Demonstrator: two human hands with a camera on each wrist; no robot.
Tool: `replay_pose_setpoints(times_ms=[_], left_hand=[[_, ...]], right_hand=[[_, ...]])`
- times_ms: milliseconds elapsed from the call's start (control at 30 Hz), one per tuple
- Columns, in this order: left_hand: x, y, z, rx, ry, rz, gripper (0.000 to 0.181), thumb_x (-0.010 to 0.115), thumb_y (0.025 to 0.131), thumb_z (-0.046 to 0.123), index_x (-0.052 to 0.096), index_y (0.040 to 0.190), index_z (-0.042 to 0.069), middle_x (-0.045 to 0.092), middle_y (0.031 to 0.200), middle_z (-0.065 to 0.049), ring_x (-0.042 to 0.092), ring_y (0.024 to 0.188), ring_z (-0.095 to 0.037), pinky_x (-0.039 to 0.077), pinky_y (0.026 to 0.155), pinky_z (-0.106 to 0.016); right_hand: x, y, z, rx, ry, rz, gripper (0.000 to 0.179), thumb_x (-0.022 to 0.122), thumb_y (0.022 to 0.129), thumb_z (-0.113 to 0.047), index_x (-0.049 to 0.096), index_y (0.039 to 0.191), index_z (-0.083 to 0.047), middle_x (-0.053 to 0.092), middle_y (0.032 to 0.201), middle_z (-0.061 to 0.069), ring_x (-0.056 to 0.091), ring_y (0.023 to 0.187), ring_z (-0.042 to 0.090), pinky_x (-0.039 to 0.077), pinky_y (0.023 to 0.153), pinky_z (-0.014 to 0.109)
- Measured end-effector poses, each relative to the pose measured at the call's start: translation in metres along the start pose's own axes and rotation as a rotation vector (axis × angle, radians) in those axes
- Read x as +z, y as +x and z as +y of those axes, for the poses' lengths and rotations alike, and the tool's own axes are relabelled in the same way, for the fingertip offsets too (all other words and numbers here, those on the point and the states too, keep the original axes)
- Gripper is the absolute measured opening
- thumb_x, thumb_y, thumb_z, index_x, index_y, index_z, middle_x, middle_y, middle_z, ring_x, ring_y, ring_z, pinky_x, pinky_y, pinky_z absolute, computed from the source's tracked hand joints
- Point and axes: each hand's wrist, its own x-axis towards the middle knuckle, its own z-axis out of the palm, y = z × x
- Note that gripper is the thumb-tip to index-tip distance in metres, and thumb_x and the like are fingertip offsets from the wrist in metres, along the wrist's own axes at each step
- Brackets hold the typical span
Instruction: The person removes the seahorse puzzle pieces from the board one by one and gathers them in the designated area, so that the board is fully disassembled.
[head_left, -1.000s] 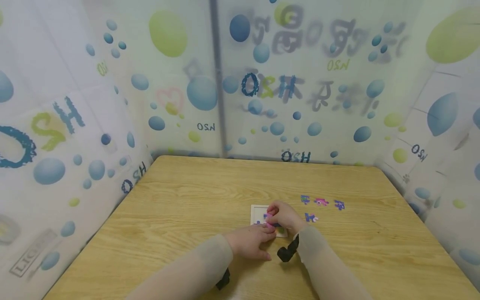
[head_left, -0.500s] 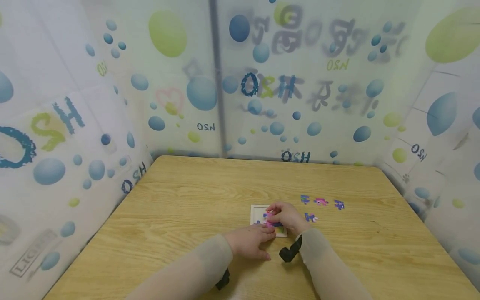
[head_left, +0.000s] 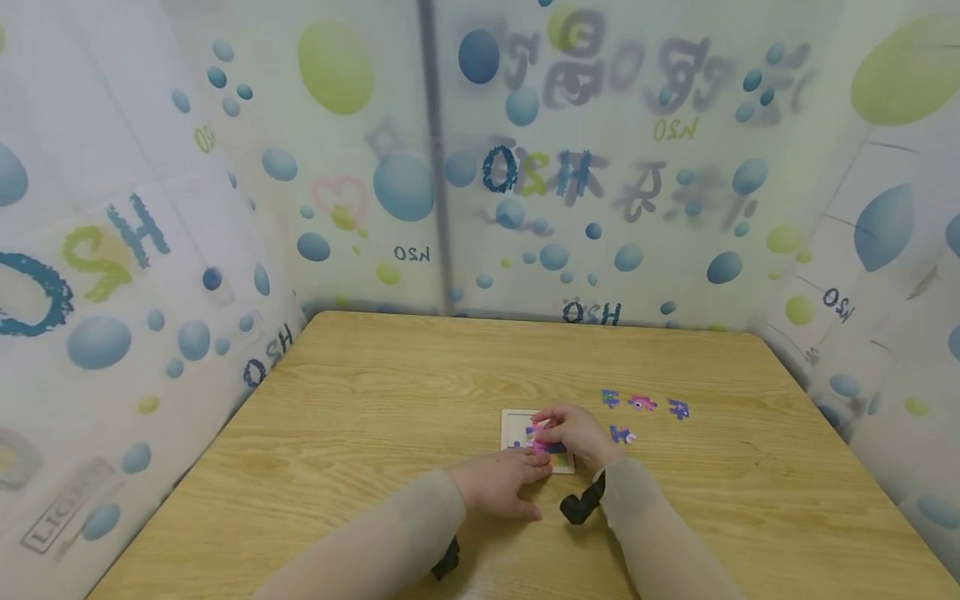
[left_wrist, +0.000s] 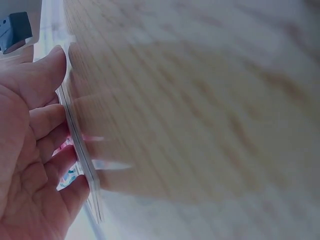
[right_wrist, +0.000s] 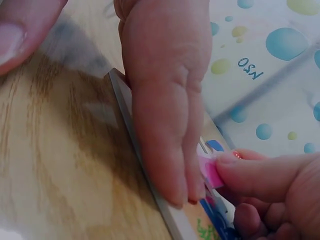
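Tray [head_left: 505, 429] flat on the desk [head_left: 375, 400] before me; pink piece [right_wrist: 212, 171] at it, seated or raised I can't tell. My right hand [head_left: 577, 435] pinches that piece, thumb against it, likely for fine turning. My left hand [head_left: 497, 483] lies with fingers extended across the near rim, gripping nothing, presumably to stop the tray sliding. Four loose pieces [head_left: 642, 404] rest to the right, spaced apart, so probably easy picking. Tightest quarters: between my hands. Desk runs well past the tray's left and far edges; room there.
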Motion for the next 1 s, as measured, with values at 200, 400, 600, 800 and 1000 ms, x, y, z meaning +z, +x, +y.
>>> replay_pose_setpoints(times_ms=[200,400,600,800,1000], left_hand=[[0.000,0.000,0.000,-0.005,-0.002,-0.001,0.067,0.059,0.093,0.047,0.042,0.146,0.010,0.032,0.154,-0.003,0.027,0.142,-0.016,0.022,0.115,-0.029],[-0.002,-0.001,0.001,-0.002,0.001,-0.004,0.067,0.059,0.092,0.047,0.042,0.146,0.010,0.033,0.154,-0.003,0.027,0.142,-0.016,0.022,0.115,-0.028],[-0.001,-0.001,0.001,-0.009,0.003,-0.015,0.068,0.058,0.093,0.048,0.041,0.147,0.011,0.031,0.155,-0.002,0.025,0.143,-0.017,0.021,0.115,-0.028],[-0.001,0.000,0.002,-0.029,-0.011,-0.025,0.067,0.058,0.093,0.047,0.040,0.147,0.012,0.030,0.155,0.000,0.024,0.143,-0.016,0.020,0.116,-0.028],[-0.004,-0.002,0.004,-0.027,-0.020,-0.030,0.066,0.058,0.093,0.047,0.040,0.147,0.012,0.030,0.155,0.000,0.025,0.143,-0.017,0.020,0.116,-0.029]], right_hand=[[-0.001,0.001,0.001,-0.010,0.049,0.015,0.020,0.067,0.084,0.003,0.069,0.104,-0.002,0.063,0.084,0.008,0.056,0.079,0.021,0.044,0.074,0.030],[-0.003,0.001,0.001,-0.024,0.080,0.005,0.021,0.069,0.084,0.000,0.068,0.105,0.000,0.064,0.095,0.008,0.056,0.087,0.021,0.042,0.080,0.031],[-0.006,0.000,0.000,-0.007,0.107,-0.003,0.020,0.068,0.085,-0.001,0.069,0.105,-0.002,0.063,0.102,0.008,0.053,0.096,0.024,0.039,0.088,0.036],[-0.012,0.000,-0.001,0.008,0.161,-0.023,0.023,0.069,0.085,-0.004,0.068,0.108,-0.002,0.062,0.107,0.009,0.050,0.104,0.027,0.036,0.095,0.043],[-0.028,-0.003,-0.003,-0.029,0.124,-0.041,0.029,0.068,0.087,-0.009,0.065,0.115,-0.001,0.060,0.111,0.009,0.044,0.108,0.028,0.032,0.093,0.043]])
